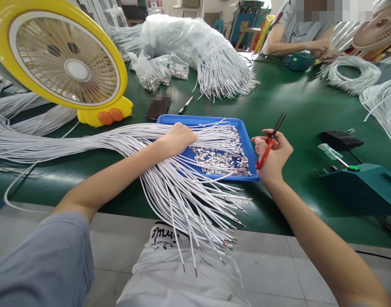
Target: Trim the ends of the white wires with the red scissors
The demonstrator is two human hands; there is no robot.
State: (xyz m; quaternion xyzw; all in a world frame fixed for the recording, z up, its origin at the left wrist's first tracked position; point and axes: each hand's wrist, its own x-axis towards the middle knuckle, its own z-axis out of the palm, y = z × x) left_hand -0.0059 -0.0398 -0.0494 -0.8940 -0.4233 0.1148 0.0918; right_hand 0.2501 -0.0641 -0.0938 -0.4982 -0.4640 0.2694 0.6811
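My left hand (180, 138) is closed on white cables (118, 135) above a blue tray (245, 140). Part of the bundle lies across the tray, and the rest fans over the table's front edge, with coloured wire tips showing at some ends. Small shiny metal pieces (214, 160) are scattered in the tray. To the right of the tray, my right hand (274, 155) grips red-handled scissors (269, 147), their dark blades pointing up and away from me.
A yellow fan (123, 81) stands at left. Behind the tray lie a pen (185, 105), bags of metal parts (150, 79) and a wrapped cable bundle (221, 72). A teal machine (358, 187) and black pedal-like object (341, 140) sit right. Across the table, a person's hands (323, 47) work.
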